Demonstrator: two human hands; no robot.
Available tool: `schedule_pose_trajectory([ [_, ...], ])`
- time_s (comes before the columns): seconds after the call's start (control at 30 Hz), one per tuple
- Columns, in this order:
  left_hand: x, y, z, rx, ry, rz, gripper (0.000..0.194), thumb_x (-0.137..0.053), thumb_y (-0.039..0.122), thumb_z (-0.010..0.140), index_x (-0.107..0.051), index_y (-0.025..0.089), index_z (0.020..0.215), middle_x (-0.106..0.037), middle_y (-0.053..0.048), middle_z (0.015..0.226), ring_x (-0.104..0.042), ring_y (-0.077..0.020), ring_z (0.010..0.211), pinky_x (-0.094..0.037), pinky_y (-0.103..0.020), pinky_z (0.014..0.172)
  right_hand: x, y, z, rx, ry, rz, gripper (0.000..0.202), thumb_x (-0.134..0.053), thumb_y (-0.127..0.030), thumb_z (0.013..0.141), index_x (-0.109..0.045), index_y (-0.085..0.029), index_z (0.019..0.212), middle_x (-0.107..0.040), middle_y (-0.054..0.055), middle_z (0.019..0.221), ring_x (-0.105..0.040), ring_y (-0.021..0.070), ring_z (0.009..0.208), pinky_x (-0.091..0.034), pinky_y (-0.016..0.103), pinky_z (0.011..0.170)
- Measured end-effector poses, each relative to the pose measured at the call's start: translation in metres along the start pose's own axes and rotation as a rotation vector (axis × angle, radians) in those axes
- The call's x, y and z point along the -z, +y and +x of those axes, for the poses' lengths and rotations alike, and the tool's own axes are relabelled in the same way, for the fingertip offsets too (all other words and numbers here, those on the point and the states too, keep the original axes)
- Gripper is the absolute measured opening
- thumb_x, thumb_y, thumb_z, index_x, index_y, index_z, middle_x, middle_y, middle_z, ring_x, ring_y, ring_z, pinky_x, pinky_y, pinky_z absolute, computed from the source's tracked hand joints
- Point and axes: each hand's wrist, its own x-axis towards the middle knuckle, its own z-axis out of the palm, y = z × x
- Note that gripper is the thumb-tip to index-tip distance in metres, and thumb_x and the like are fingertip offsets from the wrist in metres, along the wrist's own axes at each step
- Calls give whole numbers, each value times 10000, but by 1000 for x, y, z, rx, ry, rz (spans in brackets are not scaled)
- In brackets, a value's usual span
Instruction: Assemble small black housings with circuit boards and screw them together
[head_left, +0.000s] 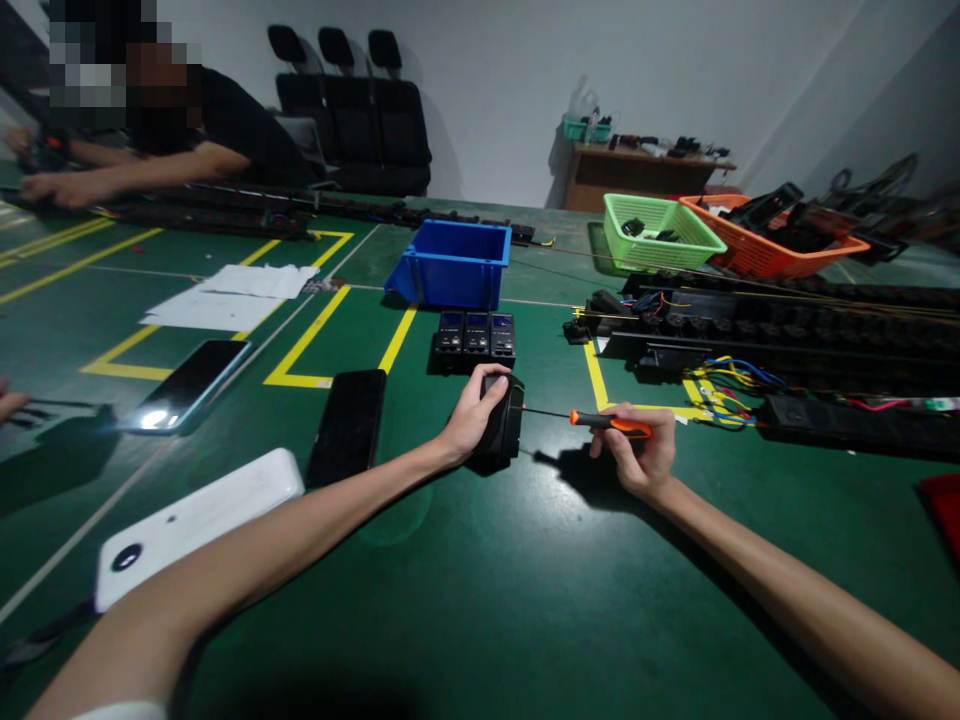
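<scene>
My left hand (474, 412) grips a black box-shaped device (496, 430) and holds it on the green table, its side turned to the right. In my right hand (643, 450) is a screwdriver (611, 424) with an orange and black handle. Its thin shaft points left, and the tip reaches the device's right side; whether it sits in a screw is too small to tell. Just behind the device stands a row of three similar black units (477, 338) with small dark displays.
A blue bin (457, 268) stands behind the units. Phones (349, 425) and a white device (199, 520) lie left. Black rails with loose wires (724, 385), a green basket (660, 255) and an orange basket (780, 258) are right. Another person (225, 130) works at far left.
</scene>
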Motion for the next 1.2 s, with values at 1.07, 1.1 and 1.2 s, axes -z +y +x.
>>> schedule_pose_trajectory([
  [1.07, 1, 1, 1, -10, -39, 38, 418, -625, 481, 827, -472, 212, 1108, -616, -15, 842, -650, -137, 649, -521, -228, 543, -2, 0, 2, 4, 24, 64, 315, -527, -129, 889, -410, -269, 1144, -613, 33, 975, -659, 147, 677, -534, 355, 636],
  [1.1, 1, 1, 1, -9, -40, 36, 417, -624, 481, 827, -472, 212, 1107, -614, -14, 843, -647, -133, 641, -521, -228, 542, -2, 0, 2, 23, 18, 56, 322, -525, -120, 889, -411, -270, 1149, -620, 26, 949, -658, 147, 667, -533, 363, 648],
  [1.2, 1, 1, 1, -8, -43, 30, 405, -623, 474, 831, -473, 211, 1101, -604, -10, 850, -648, -130, 647, -520, -223, 544, -1, 1, 0, 48, 23, 31, 333, -530, -107, 888, -422, -269, 1157, -630, 0, 875, -650, 132, 603, -535, 368, 656],
])
